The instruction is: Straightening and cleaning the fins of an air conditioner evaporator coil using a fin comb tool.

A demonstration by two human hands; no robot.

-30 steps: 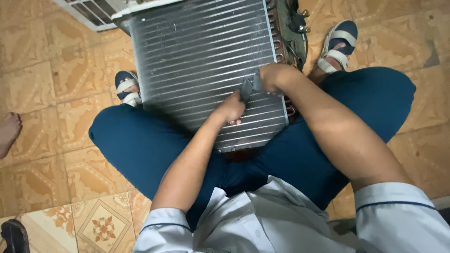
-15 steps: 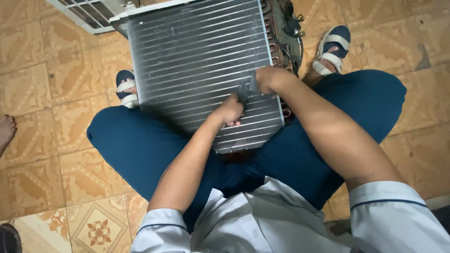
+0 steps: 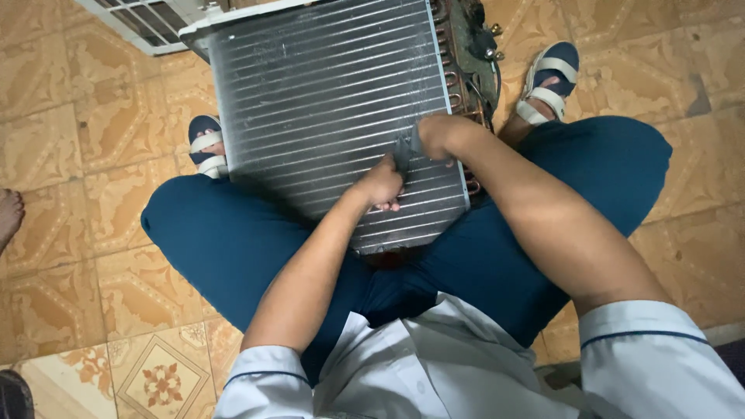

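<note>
Both hands have crept a little toward the lower right part of the finned coil [image 3: 326, 116] since a second ago, while the coil itself sits where it was, between the person's knees on the tiled floor [image 3: 85, 109]. Its ribbed grey face slopes up and away from the lap, the near edge tucked against the blue trousers [image 3: 233, 240], the far edge topped by a white frame [image 3: 233, 19]. At the far left corner of the floor lies a white slatted grille [image 3: 136, 19]. Copper tube bends and dark fittings [image 3: 466, 54] run down the coil's right edge. The left hand [image 3: 380, 186] is curled almost shut, knuckles up, pressing on the fins near the coil's lower right corner; whether it grips anything I cannot tell. The right hand [image 3: 438, 136] is closed around a small dark grey tool [image 3: 407, 151], which touches the fins just beside the left hand. A sandalled foot [image 3: 206, 143] shows at the coil's left edge, and another [image 3: 547, 81] past its right edge. Someone else's bare foot [image 3: 9, 217] pokes in at the left edge of the floor. No packages, labels or signs show.
</note>
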